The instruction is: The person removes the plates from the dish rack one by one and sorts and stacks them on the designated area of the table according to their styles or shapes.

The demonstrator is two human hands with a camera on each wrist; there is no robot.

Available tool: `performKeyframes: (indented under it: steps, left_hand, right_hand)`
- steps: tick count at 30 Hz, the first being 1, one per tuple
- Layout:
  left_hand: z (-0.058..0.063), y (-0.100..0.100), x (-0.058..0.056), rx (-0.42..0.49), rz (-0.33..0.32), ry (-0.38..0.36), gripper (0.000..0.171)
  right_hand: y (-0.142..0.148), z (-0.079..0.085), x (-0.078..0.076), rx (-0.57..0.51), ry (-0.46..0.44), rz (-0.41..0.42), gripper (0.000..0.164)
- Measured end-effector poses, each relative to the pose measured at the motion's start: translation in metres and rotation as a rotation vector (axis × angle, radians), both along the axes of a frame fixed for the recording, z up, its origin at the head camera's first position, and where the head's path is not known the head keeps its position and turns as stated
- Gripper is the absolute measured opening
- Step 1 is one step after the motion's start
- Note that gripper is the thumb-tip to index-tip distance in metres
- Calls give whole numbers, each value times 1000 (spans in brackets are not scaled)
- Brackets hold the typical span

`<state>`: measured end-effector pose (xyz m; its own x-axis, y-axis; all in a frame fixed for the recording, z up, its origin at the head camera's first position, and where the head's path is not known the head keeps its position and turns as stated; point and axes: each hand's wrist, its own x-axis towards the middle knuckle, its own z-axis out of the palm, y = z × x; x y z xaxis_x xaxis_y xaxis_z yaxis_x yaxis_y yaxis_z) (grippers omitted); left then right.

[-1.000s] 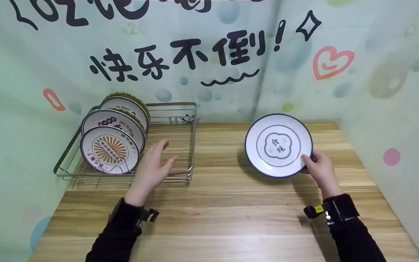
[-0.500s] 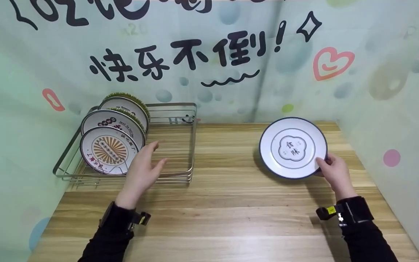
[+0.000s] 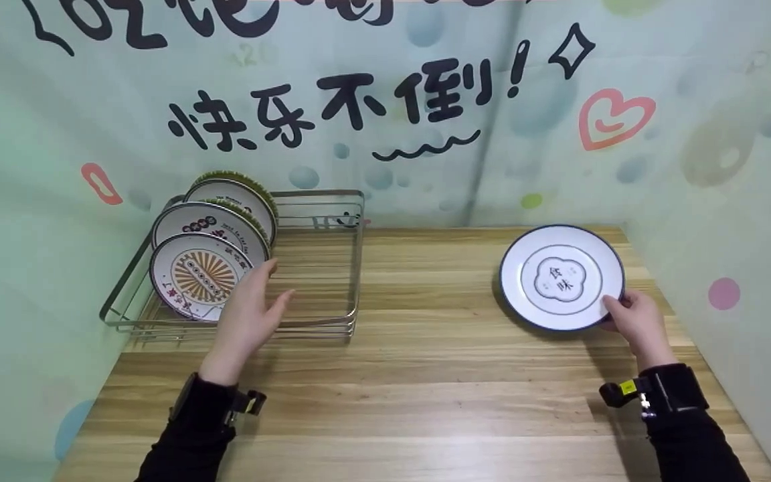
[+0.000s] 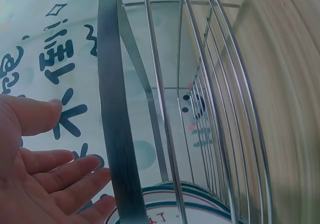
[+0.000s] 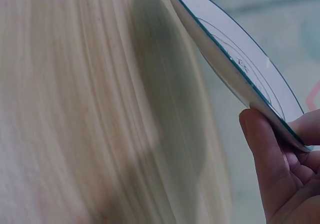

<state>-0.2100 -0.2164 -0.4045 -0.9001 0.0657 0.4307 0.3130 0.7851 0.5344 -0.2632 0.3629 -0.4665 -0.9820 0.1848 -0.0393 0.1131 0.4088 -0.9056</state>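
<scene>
My right hand (image 3: 641, 328) pinches the lower right rim of a white plate (image 3: 561, 278) with a dark blue edge and a printed emblem. In the right wrist view the plate (image 5: 245, 58) is tilted above the table, its shadow on the wood below. My left hand (image 3: 245, 314) holds nothing, fingers relaxed, at the front of a metal wire rack (image 3: 357, 268). It covers part of the front plate (image 3: 191, 274), which has an orange sunburst print. In the left wrist view the left hand (image 4: 60, 174) is beside the rack's flat rim (image 4: 112, 83).
Behind the sunburst plate, more plates (image 3: 188, 224) lean upright in the rack's left side, some green-edged. The rack stands on a wooden table (image 3: 425, 402) near a printed backdrop (image 3: 425, 167). Side walls (image 3: 727, 234) bound the table.
My right hand has moved right and slightly down with the white plate. My left hand has drifted left, now overlapping the sunburst plate in the head view.
</scene>
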Motion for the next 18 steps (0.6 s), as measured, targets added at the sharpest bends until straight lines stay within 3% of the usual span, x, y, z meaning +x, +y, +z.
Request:
performKeyframes:
  steps: [8, 18]
  left_hand:
    - [6, -9, 2, -13, 21, 2, 58]
    - [10, -20, 4, -46, 50, 20, 58]
  right_hand:
    - [14, 1, 0, 184, -59, -18, 52]
    - [26, 4, 3, 235, -114, -27, 54]
